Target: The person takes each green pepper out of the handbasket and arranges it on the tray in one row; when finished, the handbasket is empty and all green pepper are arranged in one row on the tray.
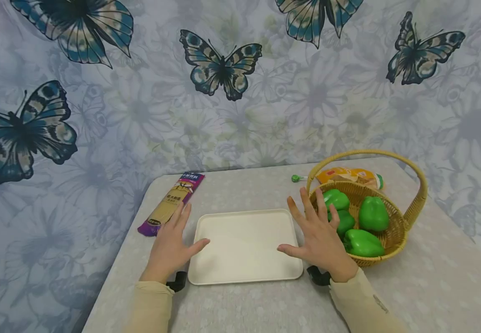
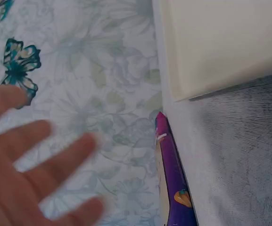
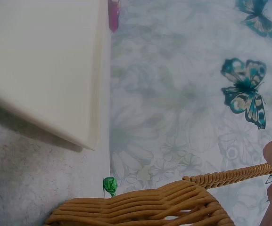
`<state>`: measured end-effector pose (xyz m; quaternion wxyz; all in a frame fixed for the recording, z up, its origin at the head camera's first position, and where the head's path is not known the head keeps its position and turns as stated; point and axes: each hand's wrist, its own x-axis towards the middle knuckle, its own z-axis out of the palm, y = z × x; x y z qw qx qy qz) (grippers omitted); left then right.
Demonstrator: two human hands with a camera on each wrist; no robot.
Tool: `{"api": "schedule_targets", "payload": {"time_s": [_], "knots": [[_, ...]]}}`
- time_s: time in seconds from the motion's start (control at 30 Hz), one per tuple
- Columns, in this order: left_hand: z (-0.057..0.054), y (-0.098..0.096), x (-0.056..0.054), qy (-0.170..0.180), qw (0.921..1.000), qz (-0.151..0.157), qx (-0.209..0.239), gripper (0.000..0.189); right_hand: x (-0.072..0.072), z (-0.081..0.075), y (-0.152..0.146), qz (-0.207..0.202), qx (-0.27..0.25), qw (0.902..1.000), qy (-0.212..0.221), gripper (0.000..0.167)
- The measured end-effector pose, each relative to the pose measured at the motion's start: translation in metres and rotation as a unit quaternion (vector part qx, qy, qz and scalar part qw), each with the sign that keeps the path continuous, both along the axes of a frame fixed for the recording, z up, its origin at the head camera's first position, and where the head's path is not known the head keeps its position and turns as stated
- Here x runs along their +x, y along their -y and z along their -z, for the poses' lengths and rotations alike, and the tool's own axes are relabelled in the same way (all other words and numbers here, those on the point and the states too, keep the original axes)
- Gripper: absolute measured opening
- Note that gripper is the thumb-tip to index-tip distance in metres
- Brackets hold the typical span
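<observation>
Both hands hover with spread fingers on either side of a cream rectangular tray (image 1: pixel 244 247). My left hand (image 1: pixel 170 247) is at the tray's left side, its fingertips overlapping a purple and gold snack packet (image 1: pixel 174 203) in the head view. In the left wrist view, the fingers (image 2: pixel 55 169) are straight and hold nothing. My right hand (image 1: pixel 321 238) is between the tray and a wicker basket (image 1: pixel 400 240), its fingers overlapping the basket's left rim. Several green bell peppers (image 1: pixel 373 213) lie in the basket. The right wrist view shows only some fingertips at its right edge.
The basket's tall arched handle (image 1: pixel 419 185) stands up at the right. Behind it lie an orange packet (image 1: pixel 348 175) and a green lollipop (image 1: pixel 296 178). A pale patterned cloth covers the table (image 1: pixel 240 307), which meets a butterfly-print wall (image 1: pixel 224 134) at the back.
</observation>
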<state>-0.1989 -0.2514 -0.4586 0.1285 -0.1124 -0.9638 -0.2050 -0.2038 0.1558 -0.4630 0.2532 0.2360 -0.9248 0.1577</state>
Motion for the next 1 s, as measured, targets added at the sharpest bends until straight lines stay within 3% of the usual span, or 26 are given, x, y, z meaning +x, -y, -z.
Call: {"api": "schedule_targets", "payload": {"time_s": [0.07,0.17,0.27,0.37,0.47,0.57,0.63,0.73,0.8,0.83,0.93,1.0], "knots": [[-0.002,0.004,0.005,0.070,0.9970,-0.020,0.026,0.099,0.000,-0.001,0.002,-0.005,-0.004,1.0000,0.003,0.118],[-0.001,0.008,0.015,0.172,0.9832,-0.047,0.040,0.082,0.002,-0.001,0.005,-0.010,-0.006,0.9999,0.010,0.117],[0.003,0.008,0.022,0.231,0.9699,-0.046,0.061,0.071,0.003,-0.002,0.006,-0.011,-0.008,0.9998,0.014,0.117],[0.008,0.007,0.028,0.237,0.9656,-0.045,0.099,0.065,0.003,-0.003,0.006,-0.014,-0.013,0.9998,0.006,0.114],[0.015,0.008,0.031,0.204,0.9732,-0.048,0.094,0.058,0.000,-0.003,0.007,-0.022,-0.033,0.9991,-0.015,0.110],[0.024,0.011,0.033,0.198,0.9740,-0.059,0.093,0.055,-0.004,-0.003,0.007,-0.036,-0.108,0.9916,-0.060,0.094],[0.029,0.012,0.033,0.204,0.9711,-0.064,0.105,0.055,-0.006,-0.006,0.005,-0.044,-0.196,0.9739,-0.106,0.077],[0.035,0.013,0.032,0.211,0.9661,-0.073,0.129,0.056,-0.009,-0.015,-0.002,-0.041,-0.339,0.9256,-0.164,0.049],[0.035,0.013,0.031,0.206,0.9667,-0.073,0.132,0.056,-0.009,-0.024,-0.010,-0.018,-0.413,0.8945,-0.169,0.039],[0.035,0.013,0.030,0.204,0.9676,-0.070,0.131,0.056,-0.009,-0.028,-0.014,0.000,-0.440,0.8835,-0.160,0.036],[0.032,0.010,0.029,0.201,0.9699,-0.059,0.125,0.057,-0.010,-0.044,-0.030,0.057,-0.490,0.8639,-0.103,0.031],[0.029,0.008,0.029,0.199,0.9715,-0.052,0.118,0.057,-0.015,-0.058,-0.043,0.085,-0.499,0.8608,-0.051,0.031]]}}
